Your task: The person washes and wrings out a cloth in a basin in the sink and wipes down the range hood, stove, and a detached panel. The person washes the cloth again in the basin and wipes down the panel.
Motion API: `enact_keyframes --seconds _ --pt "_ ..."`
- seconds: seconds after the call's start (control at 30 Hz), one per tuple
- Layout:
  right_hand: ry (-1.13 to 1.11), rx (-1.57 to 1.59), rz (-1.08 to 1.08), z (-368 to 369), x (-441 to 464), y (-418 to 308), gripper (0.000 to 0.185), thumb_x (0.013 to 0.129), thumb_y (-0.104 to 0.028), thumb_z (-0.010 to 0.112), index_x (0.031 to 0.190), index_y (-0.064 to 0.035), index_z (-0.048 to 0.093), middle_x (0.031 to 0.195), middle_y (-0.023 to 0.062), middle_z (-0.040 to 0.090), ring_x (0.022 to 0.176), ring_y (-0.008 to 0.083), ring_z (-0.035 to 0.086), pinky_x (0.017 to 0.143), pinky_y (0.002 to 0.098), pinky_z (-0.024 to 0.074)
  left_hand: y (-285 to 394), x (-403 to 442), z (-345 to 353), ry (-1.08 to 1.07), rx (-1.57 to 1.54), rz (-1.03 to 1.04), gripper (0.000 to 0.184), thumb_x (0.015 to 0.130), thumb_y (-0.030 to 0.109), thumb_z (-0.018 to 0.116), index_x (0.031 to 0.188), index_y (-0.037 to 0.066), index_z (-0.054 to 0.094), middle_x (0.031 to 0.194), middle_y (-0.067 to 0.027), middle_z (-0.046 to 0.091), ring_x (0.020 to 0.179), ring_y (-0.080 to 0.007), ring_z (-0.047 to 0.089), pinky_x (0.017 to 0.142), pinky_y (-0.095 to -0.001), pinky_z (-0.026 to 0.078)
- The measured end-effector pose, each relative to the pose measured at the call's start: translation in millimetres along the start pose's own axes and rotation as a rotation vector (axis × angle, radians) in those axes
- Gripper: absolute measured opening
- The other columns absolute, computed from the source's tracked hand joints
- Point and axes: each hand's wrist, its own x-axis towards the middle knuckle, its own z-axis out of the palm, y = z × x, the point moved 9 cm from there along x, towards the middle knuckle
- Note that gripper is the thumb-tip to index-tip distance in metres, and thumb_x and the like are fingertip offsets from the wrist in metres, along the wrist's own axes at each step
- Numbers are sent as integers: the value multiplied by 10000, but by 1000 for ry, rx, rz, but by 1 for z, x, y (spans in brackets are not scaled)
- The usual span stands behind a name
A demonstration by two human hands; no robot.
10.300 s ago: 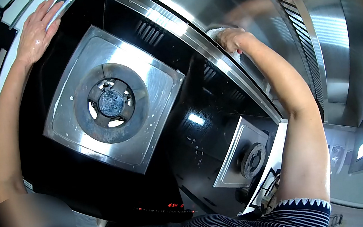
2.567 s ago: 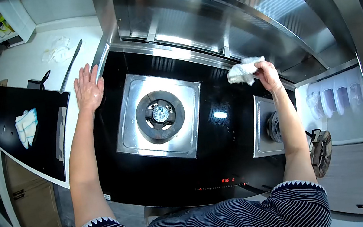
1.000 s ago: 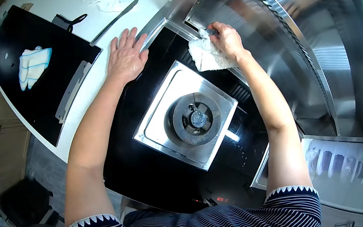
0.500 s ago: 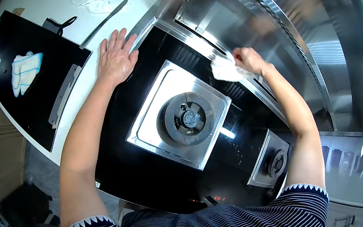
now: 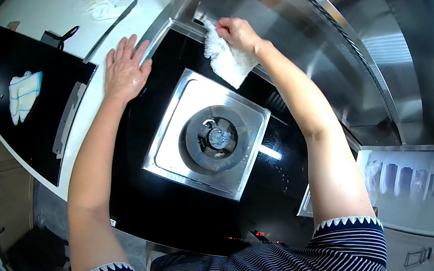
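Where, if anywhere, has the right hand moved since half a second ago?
Yes. Against the square burner plate, the right hand, holding the white cloth, has moved left along the steel back panel, toward the left hand.

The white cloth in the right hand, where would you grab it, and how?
Probably pinch the lower corner of the white cloth, coming from the side of the square metal plate. The right hand holds it near its upper end; the rest spreads away, narrowing to a tip that points toward the plate.
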Motion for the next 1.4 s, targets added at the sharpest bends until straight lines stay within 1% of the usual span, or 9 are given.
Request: enact_keyframes --seconds 0.6,0.8,0.93,1.03,1.07,1.13,1.23,1.3,1.4 --pt "-40 -820 567 -146 -438 218 101 772 -148 514 845 -109 572 850 61 617 890 240 560 776 416 411 4 2 6 -13 124 50 434 895 325 429 1314 214 403 1397 -46 318 1305 -240 257 1054 -436 199" --pt "-1 -944 1068 -164 -494 217 337 828 -118 437 1162 -128 480 1240 64 471 1154 275 436 929 506 332 4 3 7 -21 144 44 430 910 330 395 1326 220 384 1404 -51 308 1307 -237 254 1054 -427 199" --pt "223 -411 1249 -137 -501 222 382 789 -235 494 1088 3 504 999 259 572 945 398 551 826 437 436 4 3 8 -23 158 54 428 914 323 389 1328 215 380 1405 -60 306 1302 -248 261 1047 -431 210" --pt "330 -386 1071 -122 -480 217 331 813 -271 464 908 28 569 875 281 593 845 419 573 773 449 444 5 3 5 -31 142 30 418 909 307 394 1317 217 396 1406 -46 304 1308 -225 250 1064 -421 190" --pt "190 -462 1243 -118 -481 226 328 811 -305 468 811 2 582 852 236 618 823 349 616 744 413 484 5 3 5 -36 146 28 418 909 307 394 1317 216 395 1406 -48 304 1308 -224 248 1064 -421 189" --pt "-121 -611 1100 -94 -458 243 395 804 -350 472 830 24 600 883 221 622 848 337 614 758 398 478 7 2 6 -53 160 23 421 911 309 391 1320 213 391 1407 -50 302 1310 -223 244 1065 -425 187" --pt "257 -566 1084 -91 -396 180 525 798 -450 454 914 36 615 943 217 613 881 323 607 805 379 466 7 3 8 -69 182 24 432 916 321 380 1332 207 372 1411 -56 292 1315 -228 235 1066 -441 178" --pt "141 -426 1085 -72 -340 124 527 807 -478 454 853 16 630 809 196 642 789 317 637 730 392 494 4 4 12 -68 209 32 436 921 331 363 1340 211 357 1418 -44 278 1320 -230 223 1066 -445 176" --pt "274 -556 491 -42 -252 42 402 766 -403 551 788 -12 639 779 210 628 746 320 627 689 415 492 4 4 14 -72 236 31 434 929 342 339 1344 214 347 1419 -35 274 1322 -226 216 1064 -446 180"
